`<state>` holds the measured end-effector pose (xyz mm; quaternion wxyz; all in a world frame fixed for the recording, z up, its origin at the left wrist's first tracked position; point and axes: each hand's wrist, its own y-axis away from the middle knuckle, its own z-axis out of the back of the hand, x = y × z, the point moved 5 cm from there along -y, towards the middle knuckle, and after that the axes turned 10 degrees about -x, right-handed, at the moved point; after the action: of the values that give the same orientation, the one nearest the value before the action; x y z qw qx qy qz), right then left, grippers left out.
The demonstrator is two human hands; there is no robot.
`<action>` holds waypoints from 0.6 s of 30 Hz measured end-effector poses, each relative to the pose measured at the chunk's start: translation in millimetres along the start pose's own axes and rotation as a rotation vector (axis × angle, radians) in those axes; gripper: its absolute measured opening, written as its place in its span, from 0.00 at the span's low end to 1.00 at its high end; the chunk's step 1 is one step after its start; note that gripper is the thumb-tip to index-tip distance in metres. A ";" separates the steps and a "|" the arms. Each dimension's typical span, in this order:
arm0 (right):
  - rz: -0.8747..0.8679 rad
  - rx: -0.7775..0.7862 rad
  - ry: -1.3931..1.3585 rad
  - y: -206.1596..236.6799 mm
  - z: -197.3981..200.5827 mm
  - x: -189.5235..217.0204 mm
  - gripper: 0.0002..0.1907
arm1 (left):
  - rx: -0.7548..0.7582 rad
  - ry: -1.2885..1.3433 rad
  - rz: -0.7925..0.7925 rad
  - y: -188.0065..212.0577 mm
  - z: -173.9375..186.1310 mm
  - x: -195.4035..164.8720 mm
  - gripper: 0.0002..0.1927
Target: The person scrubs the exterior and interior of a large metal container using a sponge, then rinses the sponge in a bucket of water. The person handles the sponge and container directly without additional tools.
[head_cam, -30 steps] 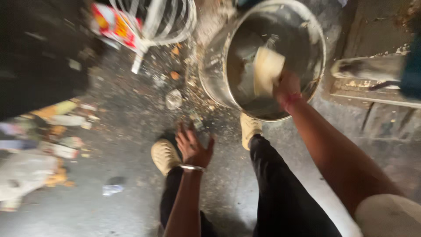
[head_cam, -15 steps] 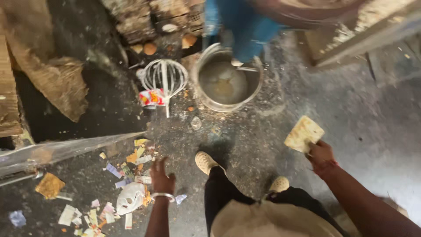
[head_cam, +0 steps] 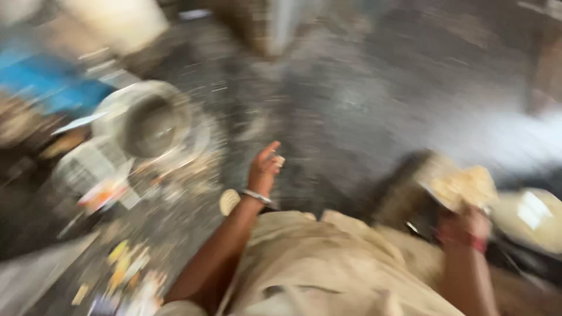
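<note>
The pale, rough-edged slab [head_cam: 462, 186] sits at the right of the view, gripped from below by the right hand [head_cam: 465, 228], which is closed around its lower edge; a red band shows at that wrist. The picture is heavily blurred, so the slab's material cannot be told. To carry such a piece well, judging from this view, keep the grip low and firm and hold the slab level, since its edges look crumbly and a tilt could shed fragments. The left hand [head_cam: 263, 171] hangs free at the centre, well apart from the slab, with fingers loosely curled and open, holding nothing that can be made out; a metal bangle [head_cam: 256, 196] circles its wrist. Below both hands lies the person's beige clothing [head_cam: 328, 263]. Further out, a round metal pot [head_cam: 153, 122] stands on the dark, gritty floor [head_cam: 363, 105] at the left, well apart from both hands. Coloured paper scraps [head_cam: 126, 263] lie scattered on the floor at lower left, and a blue object [head_cam: 50, 85] shows, blurred, behind the pot.
</note>
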<state>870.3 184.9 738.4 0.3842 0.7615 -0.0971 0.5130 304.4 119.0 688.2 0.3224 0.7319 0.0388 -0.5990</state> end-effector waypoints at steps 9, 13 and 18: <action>0.104 -0.359 -0.043 -67.0 95.1 33.8 0.11 | 0.727 0.302 0.297 -55.6 -363.4 -83.5 0.22; 0.128 -0.504 0.014 -75.5 109.2 18.3 0.11 | 0.863 0.208 0.223 -107.7 -455.6 -57.8 0.25; -0.009 -0.960 -0.064 -32.3 135.9 -12.4 0.14 | 0.883 -0.033 0.336 -170.0 -561.5 -41.4 0.12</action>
<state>978.3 110.9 687.8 0.6913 0.5137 -0.3316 0.3851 695.8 557.9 695.0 0.0734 0.7856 -0.3439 -0.5091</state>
